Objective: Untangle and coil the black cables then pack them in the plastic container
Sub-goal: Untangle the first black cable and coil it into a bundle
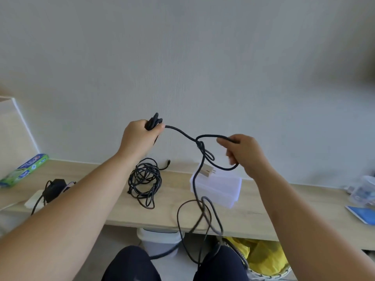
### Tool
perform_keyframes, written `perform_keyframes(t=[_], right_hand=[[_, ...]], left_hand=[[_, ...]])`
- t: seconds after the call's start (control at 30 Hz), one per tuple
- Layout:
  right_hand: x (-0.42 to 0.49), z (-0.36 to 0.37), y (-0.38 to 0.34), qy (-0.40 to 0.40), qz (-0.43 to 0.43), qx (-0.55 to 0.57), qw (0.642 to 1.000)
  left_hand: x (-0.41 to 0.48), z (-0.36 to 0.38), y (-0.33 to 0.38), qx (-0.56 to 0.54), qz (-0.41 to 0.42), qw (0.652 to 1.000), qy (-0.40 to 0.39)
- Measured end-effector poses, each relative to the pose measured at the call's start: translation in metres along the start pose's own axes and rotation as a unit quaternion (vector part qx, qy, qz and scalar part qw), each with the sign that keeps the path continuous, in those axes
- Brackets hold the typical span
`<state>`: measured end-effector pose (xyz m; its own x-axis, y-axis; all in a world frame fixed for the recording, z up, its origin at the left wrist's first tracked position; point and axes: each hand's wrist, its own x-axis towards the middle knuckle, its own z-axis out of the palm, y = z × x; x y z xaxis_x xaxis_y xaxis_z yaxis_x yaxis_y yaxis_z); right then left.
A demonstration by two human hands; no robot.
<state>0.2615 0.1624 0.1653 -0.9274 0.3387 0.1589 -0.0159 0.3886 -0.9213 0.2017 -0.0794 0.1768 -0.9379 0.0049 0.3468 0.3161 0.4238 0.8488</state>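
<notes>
I hold a long black cable (182, 134) up in front of the wall. My left hand (140, 136) grips a small bundle of its loops. My right hand (245, 151) pinches the cable a little further along, just past a knot (200, 144). From the knot the cable hangs down in tangled loops over the desk edge to my lap. A second black cable (144, 182) lies loosely coiled on the wooden desk (113, 207). The clear plastic container (219, 188) sits on the desk behind the hanging cable.
A black adapter with its cord (53, 189) rests on a white pad at the left, near a green packet (24, 169). A blue card (361, 213) and clear items lie at the right. Under the desk stand a white bin (160, 240) and a basket with yellow cloth (263, 254).
</notes>
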Motion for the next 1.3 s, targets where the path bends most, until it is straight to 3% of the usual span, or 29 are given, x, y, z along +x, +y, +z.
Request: perform_keyframes(t=[0.13, 0.23, 0.33, 0.43, 0.53, 0.63, 0.7, 0.87, 1.13, 1.2, 1.3], right_hand=[[0.011, -0.01, -0.001, -0.11, 0.03, 0.065, 0.991], [0.013, -0.015, -0.004, -0.123, -0.012, 0.025, 0.992], [0.015, -0.016, -0.003, -0.092, -0.035, -0.014, 0.995], [0.014, -0.006, 0.01, -0.123, -0.011, -0.025, 0.992], [0.01, 0.007, 0.016, -0.087, 0.025, 0.065, 0.994], [0.01, 0.015, 0.024, 0.006, 0.002, 0.033, 0.999], [0.01, 0.021, 0.032, 0.037, 0.0, 0.036, 0.999], [0.003, 0.028, 0.046, 0.121, -0.031, -0.084, 0.989], [0.001, 0.024, 0.036, 0.058, -0.152, -0.2, 0.966], [0.003, 0.016, 0.029, 0.019, -0.127, -0.204, 0.97], [-0.001, 0.005, 0.014, -0.186, -0.014, -0.145, 0.972]], left_hand=[[-0.006, 0.006, -0.012, -0.016, -0.015, 1.0, -0.018], [-0.011, 0.005, -0.019, -0.057, -0.042, 0.99, -0.121], [-0.012, -0.005, -0.027, -0.189, -0.045, 0.943, -0.271], [-0.008, -0.01, -0.028, -0.349, -0.017, 0.864, -0.362], [-0.008, -0.009, -0.022, -0.423, -0.004, 0.821, -0.384], [-0.007, -0.005, -0.026, -0.464, -0.017, 0.806, -0.367], [-0.008, -0.003, -0.029, -0.481, -0.028, 0.802, -0.354], [-0.012, 0.003, -0.034, -0.482, -0.054, 0.808, -0.335], [-0.009, -0.002, -0.044, -0.474, -0.088, 0.809, -0.336], [-0.009, -0.005, -0.045, -0.47, -0.1, 0.816, -0.321], [-0.01, -0.003, -0.044, -0.373, -0.124, 0.886, -0.244]])
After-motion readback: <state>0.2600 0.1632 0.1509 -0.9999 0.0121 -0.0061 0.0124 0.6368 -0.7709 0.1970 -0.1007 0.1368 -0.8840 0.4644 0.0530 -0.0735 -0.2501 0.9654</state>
